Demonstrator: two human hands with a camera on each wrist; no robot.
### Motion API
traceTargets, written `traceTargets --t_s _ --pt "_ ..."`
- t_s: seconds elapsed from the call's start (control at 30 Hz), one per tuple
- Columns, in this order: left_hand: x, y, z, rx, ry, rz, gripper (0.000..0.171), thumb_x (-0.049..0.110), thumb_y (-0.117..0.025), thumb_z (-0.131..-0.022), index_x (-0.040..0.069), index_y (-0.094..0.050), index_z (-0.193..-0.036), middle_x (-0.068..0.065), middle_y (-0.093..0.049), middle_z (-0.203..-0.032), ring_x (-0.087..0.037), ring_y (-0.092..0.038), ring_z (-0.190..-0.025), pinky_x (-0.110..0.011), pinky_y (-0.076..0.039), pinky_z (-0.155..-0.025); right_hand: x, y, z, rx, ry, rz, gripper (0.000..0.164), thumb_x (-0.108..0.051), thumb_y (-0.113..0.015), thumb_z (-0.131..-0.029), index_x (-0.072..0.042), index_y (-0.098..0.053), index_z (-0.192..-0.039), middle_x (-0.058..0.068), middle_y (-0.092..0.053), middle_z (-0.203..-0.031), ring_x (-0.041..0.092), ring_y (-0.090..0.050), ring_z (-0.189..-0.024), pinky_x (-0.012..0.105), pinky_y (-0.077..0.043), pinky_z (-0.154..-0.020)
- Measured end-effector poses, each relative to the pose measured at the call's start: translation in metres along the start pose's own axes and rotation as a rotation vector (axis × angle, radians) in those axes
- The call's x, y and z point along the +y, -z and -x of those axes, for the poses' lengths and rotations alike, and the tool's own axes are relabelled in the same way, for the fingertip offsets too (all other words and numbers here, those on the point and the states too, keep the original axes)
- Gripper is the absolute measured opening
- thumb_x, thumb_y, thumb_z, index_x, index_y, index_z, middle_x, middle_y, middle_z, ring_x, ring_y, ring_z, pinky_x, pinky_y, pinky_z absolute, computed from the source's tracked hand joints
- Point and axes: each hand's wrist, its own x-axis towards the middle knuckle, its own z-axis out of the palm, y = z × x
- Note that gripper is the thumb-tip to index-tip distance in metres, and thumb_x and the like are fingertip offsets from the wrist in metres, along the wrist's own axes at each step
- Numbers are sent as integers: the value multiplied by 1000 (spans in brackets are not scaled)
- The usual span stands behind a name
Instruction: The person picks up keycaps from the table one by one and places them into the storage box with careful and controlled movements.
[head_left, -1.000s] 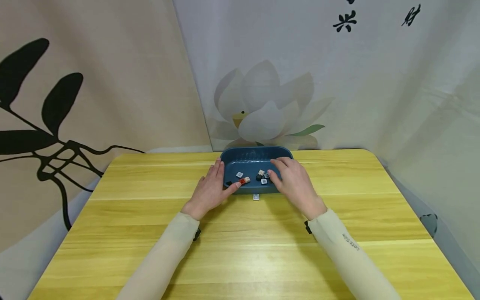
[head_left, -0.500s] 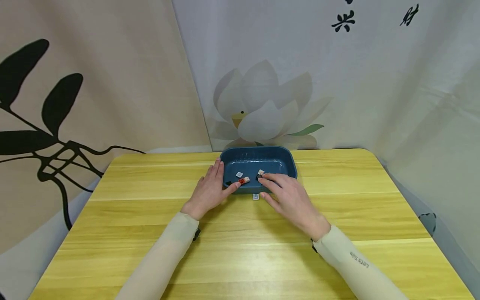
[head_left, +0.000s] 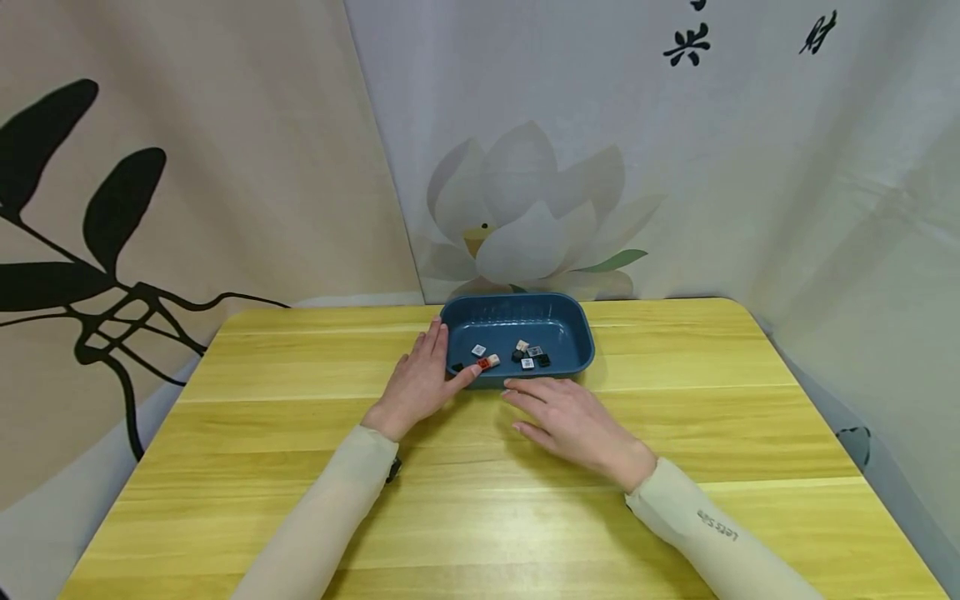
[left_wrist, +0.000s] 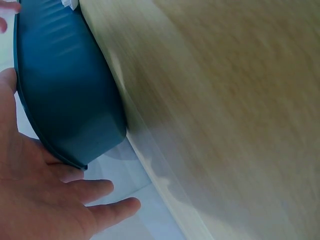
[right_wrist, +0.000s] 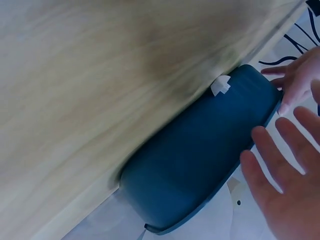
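Observation:
A blue rectangular tray (head_left: pixel 555 325) stands at the table's far edge. Inside lie small square pieces resembling keycaps: a white one (head_left: pixel 478 350), an orange-red one (head_left: pixel 483 363), a cream one (head_left: pixel 522 345), a black one (head_left: pixel 543 361) and others. My left hand (head_left: pixel 417 377) rests against the tray's left end, fingers straight along the outside, thumb at the near rim. My right hand (head_left: pixel 577 421) is just in front of the near rim, fingers loosely extended, holding nothing. A small white piece (right_wrist: pixel 220 85) sits at the tray's near outer wall; in the head view the right hand's fingers hide it.
The wooden table (head_left: pixel 480 517) spreads out in front of the tray. A printed curtain (head_left: pixel 675 167) with a lotus and dark leaves hangs right behind the table's far edge.
My right hand came out of the tray toward me, over the near rim, uncovering the pieces at the tray's right and covering the white piece in front. The left hand stayed put.

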Motion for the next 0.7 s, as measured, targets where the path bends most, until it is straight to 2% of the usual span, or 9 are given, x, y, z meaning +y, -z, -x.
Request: traceTargets --t_s 0.17,0.4,0.53,0.7 --pt "0 -1 0 -2 7 7 102 70 -47 -100 -2 -14 -164 -15 -2 -173 -43 -19 -155 -65 -30 -116 1 -1 -2 -98 20 -27 45 -33 -70 -101 -13 -65 -141 6 -57 -150 28 -59 -131 49 -51 -104" --pt "0 -1 0 -10 16 13 102 70 -45 -101 -3 -12 -164 -15 -1 -173 -43 -17 -156 -64 -29 -117 3 -5 -5 -261 -38 -68 51 -37 -67 -102 -12 -60 -146 9 -54 -153 30 -56 -135 52 -49 -105" --pt "0 -1 0 -6 12 21 102 71 -44 -101 -3 -12 -164 -15 -1 -173 -43 -18 -155 -64 -29 -118 5 -9 -6 -294 -52 -91 52 -35 -68 -102 -7 -59 -145 14 -54 -152 31 -54 -137 49 -48 -107" --pt "-1 -1 0 -3 7 23 102 71 -44 -101 -3 -12 -164 -15 -2 -173 -43 -18 -155 -64 -29 -117 6 -10 -6 -287 -52 -116 50 -31 -69 -102 -3 -61 -142 15 -59 -146 28 -57 -133 43 -48 -109"
